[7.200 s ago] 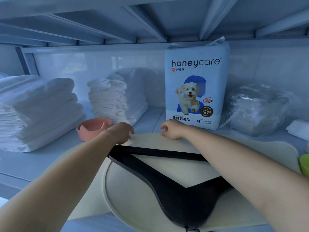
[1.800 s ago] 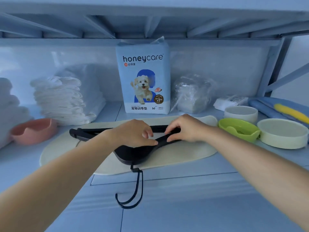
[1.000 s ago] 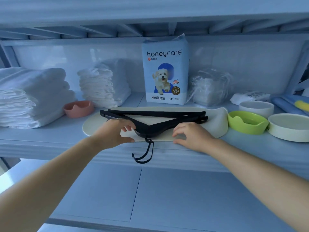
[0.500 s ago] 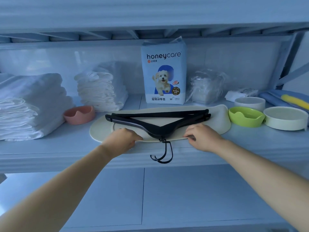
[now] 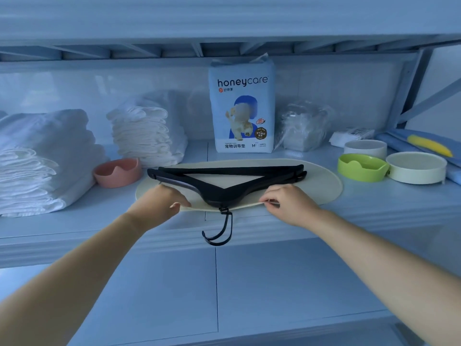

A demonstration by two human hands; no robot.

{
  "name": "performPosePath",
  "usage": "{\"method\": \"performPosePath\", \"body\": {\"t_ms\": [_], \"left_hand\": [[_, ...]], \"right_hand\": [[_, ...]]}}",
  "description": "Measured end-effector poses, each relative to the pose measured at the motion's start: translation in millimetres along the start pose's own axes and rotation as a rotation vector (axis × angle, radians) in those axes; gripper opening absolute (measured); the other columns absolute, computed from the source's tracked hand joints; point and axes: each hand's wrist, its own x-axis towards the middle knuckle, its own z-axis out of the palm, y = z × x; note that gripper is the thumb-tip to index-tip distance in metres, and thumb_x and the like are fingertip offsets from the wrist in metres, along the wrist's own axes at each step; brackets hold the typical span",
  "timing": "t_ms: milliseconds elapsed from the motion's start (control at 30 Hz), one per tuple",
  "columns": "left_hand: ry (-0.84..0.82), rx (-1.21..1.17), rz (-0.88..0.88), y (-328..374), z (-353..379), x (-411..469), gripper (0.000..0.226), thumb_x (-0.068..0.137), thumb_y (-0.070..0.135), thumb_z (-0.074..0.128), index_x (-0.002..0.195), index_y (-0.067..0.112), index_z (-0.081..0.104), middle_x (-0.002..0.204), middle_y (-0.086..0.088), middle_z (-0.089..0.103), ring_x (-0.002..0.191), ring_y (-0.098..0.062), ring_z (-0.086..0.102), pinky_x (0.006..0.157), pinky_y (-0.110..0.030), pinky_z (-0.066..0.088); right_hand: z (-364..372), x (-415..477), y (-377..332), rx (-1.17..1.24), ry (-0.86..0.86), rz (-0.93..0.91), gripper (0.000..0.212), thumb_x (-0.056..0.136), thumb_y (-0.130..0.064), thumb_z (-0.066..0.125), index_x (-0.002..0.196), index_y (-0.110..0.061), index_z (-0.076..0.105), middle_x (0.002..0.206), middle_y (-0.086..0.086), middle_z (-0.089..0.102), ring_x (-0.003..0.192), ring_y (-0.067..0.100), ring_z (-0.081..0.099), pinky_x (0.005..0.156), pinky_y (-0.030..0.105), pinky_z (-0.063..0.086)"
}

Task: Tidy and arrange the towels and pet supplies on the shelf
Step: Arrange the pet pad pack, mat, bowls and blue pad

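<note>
1. Towels (image 5: pixel 42 156) sit stacked on the left and bowls (image 5: pixel 415 168) are grouped on the right; both look tidied.
2. Left hand (image 5: pixel 159 201) and right hand (image 5: pixel 287 203) each pinch the near edge of the cream mat (image 5: pixel 321 186) at mid-shelf, with black hangers (image 5: pixel 224 186) lying on it.
3. The mat and hangers probably still need placing.

- This is a storage spot for pet supplies and linen on a metal rack. Whether it stands in a home or a shop cannot be told.
- The shelf (image 5: pixel 74 228) is a pale flat board. The ribbed upper shelf (image 5: pixel 224 48) sits close above, and a slanted brace (image 5: pixel 429 101) shows at the far right.
- A large towel stack (image 5: pixel 37 158) and a smaller towel stack (image 5: pixel 147 136), white and folded, sit on the left.
- A pack of pet training pads (image 5: pixel 242 106), printed with a dog, stands upright at the back.
- A pink bowl (image 5: pixel 117 172) stands on the left, and a green bowl (image 5: pixel 361 167) and a cream bowl (image 5: pixel 415 167) on the right.
- Black hangers (image 5: pixel 224 181) lie on a pale mat (image 5: pixel 321 181) in the middle.
</note>
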Motion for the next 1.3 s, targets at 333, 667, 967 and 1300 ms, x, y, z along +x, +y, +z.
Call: {"method": "performPosePath", "body": {"t_ms": [333,667,967,1300], "left_hand": [[0.09,-0.137,-0.024,11.4,4.3,7.4,0.026,0.079,0.006,0.056,0.092,0.022,0.073,0.091,0.011,0.07,0.083,-0.011,0.064,0.071,-0.017,0.045],[0.254,-0.233,0.057,64.0,4.5,36.3,0.013,0.08,0.015,0.06,0.086,0.021,0.07,0.085,0.011,0.065,0.08,-0.009,0.063,0.074,-0.029,0.053],[-0.107,-0.068,-0.113,98.3,11.5,74.7,0.054,0.077,0.056,0.064,0.121,0.025,0.06,0.118,0.01,0.063,0.111,-0.012,0.055,0.094,-0.028,0.044],[-0.124,0.027,-0.053,107.3,21.1,89.2,0.023,0.088,0.041,0.055,0.104,0.026,0.062,0.09,0.004,0.066,0.086,-0.018,0.058,0.075,-0.036,0.05]], "right_hand": [[-7.1,-9.8,20.3,0.066,0.01,0.099,0.013,0.079,-0.025,0.072,0.087,-0.015,0.075,0.088,-0.009,0.067,0.081,0.004,0.058,0.077,0.017,0.042],[-17.8,-8.0,38.7,0.07,0.032,0.081,0.019,0.08,-0.029,0.072,0.093,-0.016,0.072,0.095,-0.006,0.066,0.082,0.008,0.056,0.076,0.021,0.045],[-30.9,17.5,51.9,-0.033,0.056,0.038,0.04,0.086,-0.028,0.065,0.124,-0.02,0.058,0.13,-0.004,0.054,0.122,0.015,0.046,0.1,0.028,0.036],[-15.9,35.5,69.6,-0.015,-0.009,-0.001,0.034,0.094,-0.029,0.054,0.126,-0.02,0.056,0.127,-0.004,0.054,0.123,0.016,0.041,0.099,0.034,0.04]]}}
